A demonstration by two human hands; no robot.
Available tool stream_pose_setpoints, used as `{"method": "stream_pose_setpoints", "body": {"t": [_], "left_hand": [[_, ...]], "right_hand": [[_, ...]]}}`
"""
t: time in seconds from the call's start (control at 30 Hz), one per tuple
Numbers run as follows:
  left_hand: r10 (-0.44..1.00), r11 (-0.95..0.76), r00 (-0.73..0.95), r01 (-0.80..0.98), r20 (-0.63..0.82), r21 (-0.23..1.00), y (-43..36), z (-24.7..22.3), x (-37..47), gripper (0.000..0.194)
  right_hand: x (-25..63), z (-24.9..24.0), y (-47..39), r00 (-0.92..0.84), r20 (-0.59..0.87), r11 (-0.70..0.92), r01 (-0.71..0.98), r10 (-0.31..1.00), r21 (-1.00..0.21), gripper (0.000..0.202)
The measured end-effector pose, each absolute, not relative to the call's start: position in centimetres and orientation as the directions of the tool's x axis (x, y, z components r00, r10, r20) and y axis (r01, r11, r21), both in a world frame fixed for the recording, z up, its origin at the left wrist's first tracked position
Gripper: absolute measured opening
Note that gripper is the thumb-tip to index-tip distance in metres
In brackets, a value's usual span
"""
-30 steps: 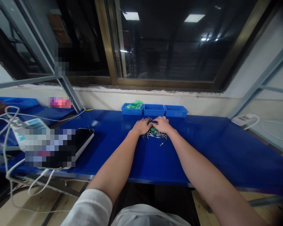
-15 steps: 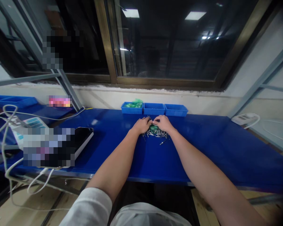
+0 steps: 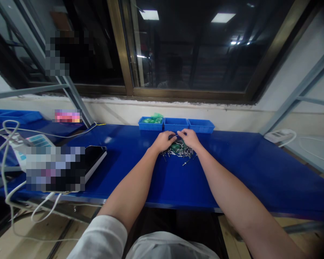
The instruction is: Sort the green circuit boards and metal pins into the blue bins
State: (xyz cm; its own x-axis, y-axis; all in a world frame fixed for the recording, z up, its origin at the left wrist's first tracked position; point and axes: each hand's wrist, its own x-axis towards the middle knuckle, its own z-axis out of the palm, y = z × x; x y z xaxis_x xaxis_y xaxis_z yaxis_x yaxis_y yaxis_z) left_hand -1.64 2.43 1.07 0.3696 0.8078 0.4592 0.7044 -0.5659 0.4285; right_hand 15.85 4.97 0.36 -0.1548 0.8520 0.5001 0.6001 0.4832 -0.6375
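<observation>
A pile of small silvery metal pins or rivets lies on the blue table with some green plastic among them. My left hand is at the pile's left, its fingers curled and pressed together; what they hold is too small to name. Over the pile's right back side is my right hand, thumb and fingers pinched on the end of a thin metal piece that spans the narrow gap between the hands. One loose rivet lies in front of the pile.
Three blue bins stand behind the pile: the left bin holds green plastic, beside a middle bin and a right bin. A dark device and white cables are at the left. A white power strip sits far right.
Both hands have lifted slightly and moved back from the pile, uncovering more of it. A thin metal piece now shows between the fingertips.
</observation>
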Motion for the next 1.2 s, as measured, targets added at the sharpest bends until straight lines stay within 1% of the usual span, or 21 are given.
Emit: {"method": "stream_pose_setpoints", "body": {"t": [0.07, 0.17, 0.3, 0.33, 0.4, 0.47, 0.5, 0.63, 0.7, 0.77, 0.9, 0.97, 1.2], "left_hand": [[0.781, -0.599, 0.388, 0.686, 0.490, 0.412, 2.4, 1.2, -1.5, 0.026], [0.774, -0.597, 0.368, 0.696, 0.516, 0.398, 2.4, 1.2, -1.5, 0.026], [0.803, -0.551, 0.347, 0.741, 0.484, 0.383, 2.5, 1.2, -1.6, 0.028], [0.809, -0.542, 0.344, 0.750, 0.477, 0.379, 2.5, 1.2, -1.7, 0.029], [0.814, -0.530, 0.336, 0.764, 0.473, 0.369, 2.5, 1.2, -1.8, 0.029], [0.820, -0.515, 0.323, 0.775, 0.472, 0.365, 2.5, 1.2, -1.8, 0.029], [0.825, -0.508, 0.316, 0.779, 0.469, 0.367, 2.5, 1.2, -1.9, 0.029], [0.827, -0.516, 0.326, 0.764, 0.459, 0.388, 2.4, 1.4, -1.8, 0.029], [0.813, -0.543, 0.346, 0.741, 0.468, 0.395, 2.4, 1.4, -1.8, 0.029], [0.809, -0.546, 0.328, 0.727, 0.488, 0.416, 2.4, 1.4, -1.8, 0.031], [0.833, -0.469, 0.188, 0.738, 0.520, 0.484, 2.8, 1.1, -2.0, 0.034], [0.846, -0.429, 0.146, 0.757, 0.513, 0.493, 3.0, 0.9, -2.2, 0.034], [0.851, -0.387, 0.109, 0.791, 0.513, 0.474, 3.6, 0.4, -2.5, 0.031]], "right_hand": [[15.6, 0.6, 4.8, -0.158, 0.495, 0.480, 0.605, 0.854, -0.636, 0.039], [15.4, 0.8, 4.6, -0.175, 0.470, 0.467, 0.620, 0.865, -0.630, 0.043], [15.3, 0.7, 4.5, -0.182, 0.446, 0.459, 0.596, 0.876, -0.658, 0.044], [15.2, 0.6, 4.6, -0.175, 0.448, 0.464, 0.556, 0.877, -0.690, 0.042], [15.2, 0.5, 4.6, -0.166, 0.449, 0.475, 0.422, 0.878, -0.773, 0.035], [15.1, 0.5, 4.6, -0.170, 0.441, 0.472, 0.276, 0.881, -0.837, 0.035], [15.1, 0.6, 4.6, -0.176, 0.435, 0.466, 0.229, 0.883, -0.854, 0.036], [15.3, 0.8, 4.5, -0.179, 0.388, 0.418, 0.180, 0.904, -0.890, 0.038], [15.5, 0.9, 4.4, -0.168, 0.369, 0.394, 0.154, 0.914, -0.906, 0.037], [15.7, 1.0, 4.4, -0.146, 0.366, 0.385, 0.130, 0.919, -0.914, 0.036], [16.1, 0.8, 4.7, -0.055, 0.356, 0.360, 0.137, 0.933, -0.923, 0.036], [16.4, 0.6, 5.0, 0.008, 0.351, 0.346, 0.160, 0.936, -0.925, 0.035], [17.7, -0.1, 6.5, 0.282, 0.388, 0.308, 0.289, 0.878, -0.906, 0.030]]}}
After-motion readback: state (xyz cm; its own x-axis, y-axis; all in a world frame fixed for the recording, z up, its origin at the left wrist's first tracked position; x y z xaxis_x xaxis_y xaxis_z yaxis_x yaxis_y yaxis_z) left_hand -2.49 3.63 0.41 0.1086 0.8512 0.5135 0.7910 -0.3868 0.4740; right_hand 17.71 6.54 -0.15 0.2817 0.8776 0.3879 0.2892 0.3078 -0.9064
